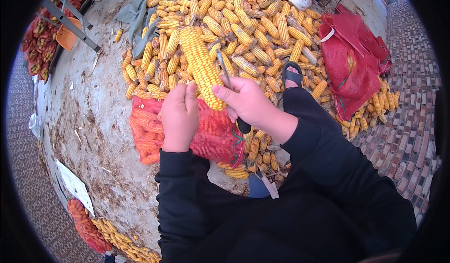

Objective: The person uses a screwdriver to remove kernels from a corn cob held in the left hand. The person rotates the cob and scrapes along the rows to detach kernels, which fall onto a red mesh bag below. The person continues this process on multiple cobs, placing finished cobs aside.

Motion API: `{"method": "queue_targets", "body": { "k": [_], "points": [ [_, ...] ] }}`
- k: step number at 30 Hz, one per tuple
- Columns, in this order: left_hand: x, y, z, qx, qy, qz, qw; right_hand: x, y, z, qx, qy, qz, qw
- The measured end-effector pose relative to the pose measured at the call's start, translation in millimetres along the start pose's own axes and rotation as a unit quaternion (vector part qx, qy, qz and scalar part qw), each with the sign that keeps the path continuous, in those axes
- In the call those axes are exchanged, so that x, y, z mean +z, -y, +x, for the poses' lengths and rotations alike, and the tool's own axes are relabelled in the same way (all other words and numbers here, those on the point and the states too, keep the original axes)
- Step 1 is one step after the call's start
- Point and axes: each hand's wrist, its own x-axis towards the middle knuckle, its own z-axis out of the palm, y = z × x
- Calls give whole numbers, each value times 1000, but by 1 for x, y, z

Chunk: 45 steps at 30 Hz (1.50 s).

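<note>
My right hand (246,99) holds a yellow ear of corn (202,66) by its lower end, thumb on the kernels. The same hand grips a screwdriver-like tool (225,68) with a metal shaft and black handle; its shaft points up beside the ear. My left hand (181,113) is just left of the ear's lower part, thumb and fingertips together; whether something small is pinched there cannot be told. Below the hands lies a red mesh sack (214,141) filled with ears. Beyond them spreads a large heap of husked corn ears (242,34).
A red mesh sack (355,62) lies on corn at the right, near my sandalled foot (292,75). Grey-green cloth (139,24) lies at the heap's left edge. A metal-legged frame (66,18) and orange plastic object (68,34) are upper left; another filled sack (88,228) is lower left.
</note>
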Motion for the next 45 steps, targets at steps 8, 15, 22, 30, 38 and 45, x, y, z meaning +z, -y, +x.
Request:
{"method": "queue_targets", "body": {
  "k": [8,15,22,30,38,45],
  "points": [
    [12,24,-6,-33,-70,49,996,1,7,-4,-4,18,-80,997],
    [22,-12,-3,-68,-87,-129,985,11,5,-14,-23,24,-92,995],
    [29,-26,-5,-135,-92,-263,951,20,0,-13,-25,-15,-67,997],
    [29,-16,-2,-87,-56,-202,974,6,-6,6,-19,-62,-7,998],
    [17,36,-19,-169,184,115,962,-4,8,7,-34,-94,60,993],
    [28,-7,4,-175,-23,-404,897,-3,-5,-2,-123,-47,-113,985]
  ]
}}
